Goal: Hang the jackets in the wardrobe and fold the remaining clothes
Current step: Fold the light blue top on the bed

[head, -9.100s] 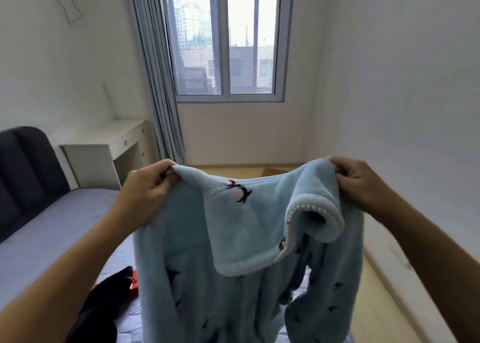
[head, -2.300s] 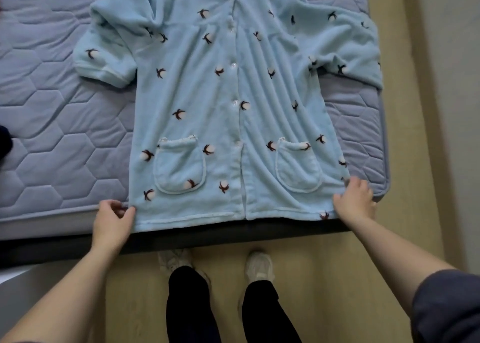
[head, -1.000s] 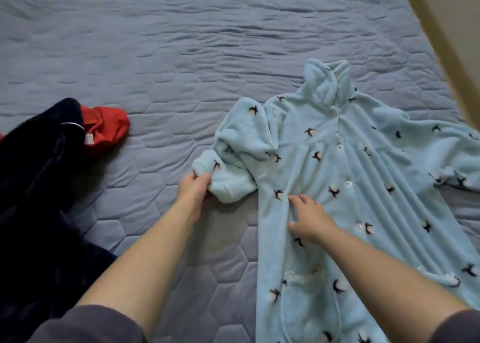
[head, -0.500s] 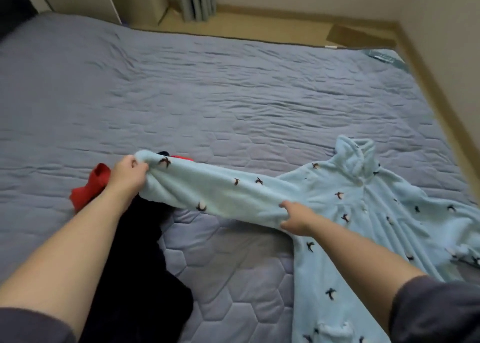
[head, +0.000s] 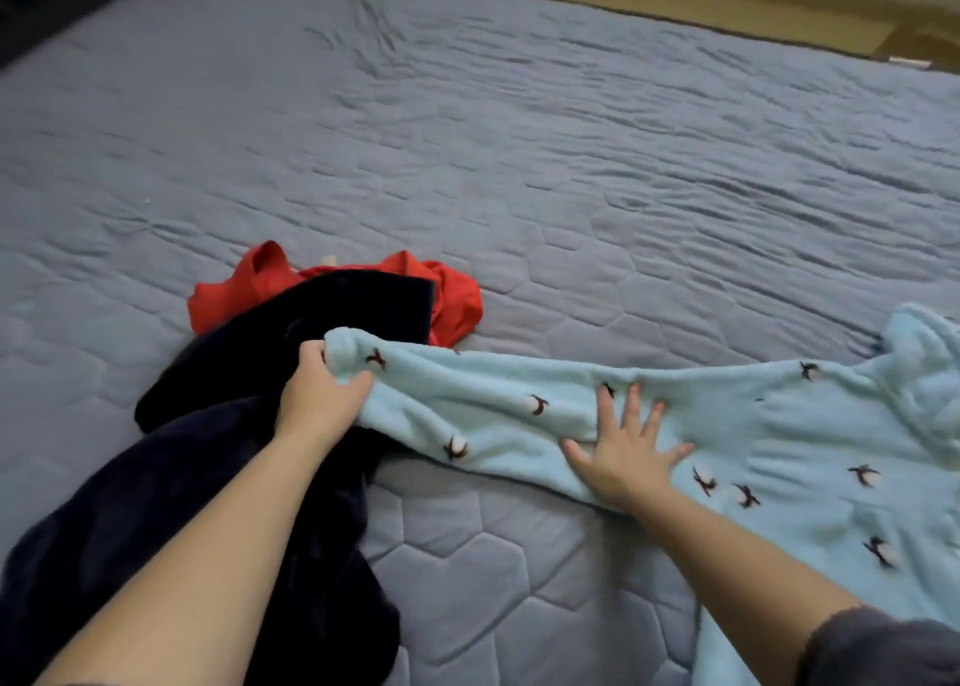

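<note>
Sleeve [head: 493,405] is lower than half a second ago, my right hand [head: 628,457] now spread flat on it | left hand [head: 322,399] grips the cuff [head: 348,353] over the dark garment [head: 208,477] | robe [head: 805,451] lies near the right edge of the bed [head: 519,166], sleeve running left | I judge the left hand, nearer, folds it in.

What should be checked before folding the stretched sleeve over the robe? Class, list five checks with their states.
1. left hand grips the cuff: ok.
2. right hand presses flat on the sleeve: ok.
3. sleeve stretched straight: ok.
4. cuff lies clear of the dark garment: not ok, it is over it.
5. robe body lies flat: cannot tell, partly out of frame.
</note>
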Demonstrator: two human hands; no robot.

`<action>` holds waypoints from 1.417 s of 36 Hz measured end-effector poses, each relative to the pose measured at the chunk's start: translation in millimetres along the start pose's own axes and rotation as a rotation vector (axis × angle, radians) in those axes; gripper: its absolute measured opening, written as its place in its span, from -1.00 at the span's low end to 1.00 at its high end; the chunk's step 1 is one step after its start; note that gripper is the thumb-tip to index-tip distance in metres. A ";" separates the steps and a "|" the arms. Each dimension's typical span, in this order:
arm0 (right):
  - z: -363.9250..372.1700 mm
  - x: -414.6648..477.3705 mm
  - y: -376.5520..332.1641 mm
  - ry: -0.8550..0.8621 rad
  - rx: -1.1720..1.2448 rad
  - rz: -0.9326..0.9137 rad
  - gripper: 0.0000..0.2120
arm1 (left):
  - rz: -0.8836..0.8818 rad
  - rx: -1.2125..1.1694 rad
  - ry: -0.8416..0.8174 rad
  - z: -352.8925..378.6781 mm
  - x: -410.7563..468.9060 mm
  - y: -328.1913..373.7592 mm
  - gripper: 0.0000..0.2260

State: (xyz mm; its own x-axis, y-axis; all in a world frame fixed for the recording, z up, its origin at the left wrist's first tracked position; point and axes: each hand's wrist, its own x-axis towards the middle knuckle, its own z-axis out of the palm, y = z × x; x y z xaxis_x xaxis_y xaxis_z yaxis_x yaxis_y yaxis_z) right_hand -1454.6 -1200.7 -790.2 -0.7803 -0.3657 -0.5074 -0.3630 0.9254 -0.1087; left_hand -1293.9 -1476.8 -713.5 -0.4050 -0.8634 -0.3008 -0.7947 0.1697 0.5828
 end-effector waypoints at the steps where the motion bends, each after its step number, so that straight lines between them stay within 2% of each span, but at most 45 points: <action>1: -3.3 0.7 0.5 0.020 -0.007 -0.018 -0.16 | 0.017 0.025 -0.012 -1.1 0.1 0.1 -0.58; 3: -4.6 1.7 8.5 0.062 -0.053 -0.068 -0.18 | 0.046 0.102 -0.041 -3.2 1.7 -0.7 -0.55; 6: -4.1 -2.3 26.3 0.005 -0.112 -0.125 -0.23 | 0.075 0.372 -0.171 3.2 2.8 -5.6 -0.58; 8: -6.5 -2.4 33.2 -0.018 -0.058 -0.152 -0.24 | 0.057 0.401 -0.202 8.3 4.2 -6.3 -0.57; 12: -28.5 0.4 47.3 0.076 0.023 -0.192 -0.41 | 0.009 0.229 -0.011 -7.4 7.1 -2.6 -0.83; 14: -38.7 8.2 55.4 0.137 0.023 -0.173 -0.47 | 0.027 0.045 0.044 -18.1 1.7 1.8 -0.80; 16: -50.2 20.1 53.6 0.181 0.022 -0.178 -0.51 | 0.076 -0.082 0.012 -23.4 -7.3 7.1 -0.77; 17: -55.0 26.6 48.6 0.196 0.024 -0.203 -0.52 | 0.111 -0.064 -0.033 -22.8 -10.1 5.5 -0.77; 19: -61.6 40.7 33.7 0.163 0.007 -0.297 -0.57 | 0.188 0.220 -0.147 -19.5 -16.9 -3.9 -0.76; 21: -67.0 53.6 16.8 0.068 -0.042 -0.397 -0.70 | 0.221 0.408 -0.150 -19.6 -16.7 -15.4 -0.72; 23: -73.1 63.7 5.3 0.106 0.081 -0.432 -0.83 | 0.182 0.272 -0.122 -26.9 -12.2 -20.6 -0.80; 25: -80.8 73.1 4.1 0.250 0.278 -0.355 -0.89 | 0.147 0.113 -0.041 -36.0 -5.2 -23.6 -0.90; 26: -81.9 76.5 6.1 0.267 0.309 -0.299 -0.90 | 0.162 0.108 -0.012 -39.8 -2.8 -26.0 -0.91; 28: -76.2 80.3 11.8 0.167 0.179 -0.250 -0.90 | 0.179 0.135 -0.030 -40.1 -1.9 -31.2 -0.90; 31: -62.1 81.7 12.5 0.051 0.001 -0.264 -0.87 | 0.131 0.031 -0.171 -31.9 -6.9 -27.0 -0.81; 38: -80.2 80.1 -36.5 -0.199 0.309 -0.437 -0.78 | -0.004 -0.303 -0.296 -9.1 -5.9 -6.8 -0.63; 40: -84.3 76.7 -57.5 -0.235 0.282 -0.478 -0.78 | -0.033 -0.324 -0.234 -4.4 -2.0 3.2 -0.67; 42: -89.2 73.0 -74.9 -0.218 0.274 -0.552 -0.77 | -0.041 -0.346 -0.121 -0.6 2.6 15.2 -0.81; 44: -94.5 68.6 -86.7 -0.124 0.443 -0.599 -0.76 | 0.021 -0.396 0.047 -4.4 5.8 21.1 -0.94; 46: -98.9 68.0 -88.9 -0.030 0.643 -0.564 -0.74 | 0.039 -0.448 0.145 -12.2 10.1 17.9 -0.92; 47: -99.7 67.7 -87.0 -0.022 0.688 -0.548 -0.74 | 0.019 -0.478 0.125 -15.6 10.5 15.7 -0.93; 49: -97.2 66.6 -83.2 -0.084 0.694 -0.540 -0.74 | -0.058 -0.600 -0.030 -18.3 9.6 12.7 -0.93; 51: -92.5 65.8 -82.8 -0.124 0.665 -0.525 -0.74 | -0.196 -0.734 -0.221 -16.3 8.8 13.6 -0.74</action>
State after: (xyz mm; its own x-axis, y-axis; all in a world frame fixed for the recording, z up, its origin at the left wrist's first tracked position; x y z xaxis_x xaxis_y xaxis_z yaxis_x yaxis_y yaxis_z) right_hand -1523.1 -1310.6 -735.5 -0.5193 -0.7855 -0.3365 -0.2576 0.5194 -0.8148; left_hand -1300.9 -1489.9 -695.9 -0.4303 -0.7174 -0.5479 -0.3903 -0.3994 0.8295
